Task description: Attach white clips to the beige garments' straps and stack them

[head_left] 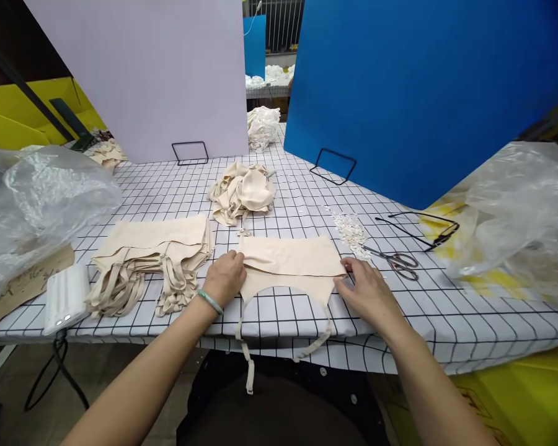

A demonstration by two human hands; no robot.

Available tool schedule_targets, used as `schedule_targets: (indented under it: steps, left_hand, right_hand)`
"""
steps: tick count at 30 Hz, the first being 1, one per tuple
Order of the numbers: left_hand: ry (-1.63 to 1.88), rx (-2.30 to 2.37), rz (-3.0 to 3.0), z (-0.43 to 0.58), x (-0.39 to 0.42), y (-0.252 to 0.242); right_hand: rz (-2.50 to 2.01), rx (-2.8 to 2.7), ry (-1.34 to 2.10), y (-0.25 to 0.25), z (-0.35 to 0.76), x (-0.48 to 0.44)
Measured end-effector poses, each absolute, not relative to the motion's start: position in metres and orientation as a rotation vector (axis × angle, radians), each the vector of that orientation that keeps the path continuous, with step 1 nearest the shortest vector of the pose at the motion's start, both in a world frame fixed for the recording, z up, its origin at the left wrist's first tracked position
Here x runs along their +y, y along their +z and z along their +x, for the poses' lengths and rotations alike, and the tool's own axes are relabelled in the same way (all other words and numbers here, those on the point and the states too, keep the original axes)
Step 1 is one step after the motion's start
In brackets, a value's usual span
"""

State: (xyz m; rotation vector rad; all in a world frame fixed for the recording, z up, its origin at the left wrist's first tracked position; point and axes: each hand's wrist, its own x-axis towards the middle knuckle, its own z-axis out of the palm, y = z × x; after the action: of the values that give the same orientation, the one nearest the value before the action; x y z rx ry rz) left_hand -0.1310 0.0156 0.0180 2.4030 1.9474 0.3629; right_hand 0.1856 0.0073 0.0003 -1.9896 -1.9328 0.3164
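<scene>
A beige strappy bra top (288, 255) lies flat in front of me, its band at the far side and its straps hanging over the table's front edge. My left hand (225, 275) is closed on its left edge, with the fingertips on a small fold. At the opposite edge, my right hand (369, 294) holds the fabric between thumb and fingers. To the left, a stack of similar beige tops (155, 238) lies with straps bunched toward me. Farther back is a crumpled heap of beige tops (242, 191).
Scissors (397, 263) lie right of the top, near small white scraps (351, 230) and black-framed glasses (430, 232). A white power bank-like box (66, 297) with a cable sits left. Clear plastic bags (525, 217) flank both sides. Lilac (167, 74) and blue boards (400, 93) stand behind.
</scene>
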Motion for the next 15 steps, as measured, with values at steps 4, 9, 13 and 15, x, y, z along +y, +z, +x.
schedule_targets:
  steps: [4, 9, 13, 15]
  left_hand:
    - [0.669, 2.009, 2.234, -0.15, 0.01, 0.013]
    - [0.75, 1.962, 2.373, -0.159, -0.004, 0.012]
    - [0.633, 1.879, 2.444, -0.159, -0.009, 0.014]
    - [0.681, 1.873, 2.455, -0.158, -0.009, 0.015]
  right_hand:
    - [-1.999, -1.952, 0.282, -0.003, 0.186, 0.003]
    - [-1.955, -2.006, 0.248, 0.0, 0.181, 0.006]
    - [-1.863, -2.085, 0.249, -0.001, 0.182, 0.009]
    - [-1.858, -2.002, 0.247, -0.003, 0.182, 0.015]
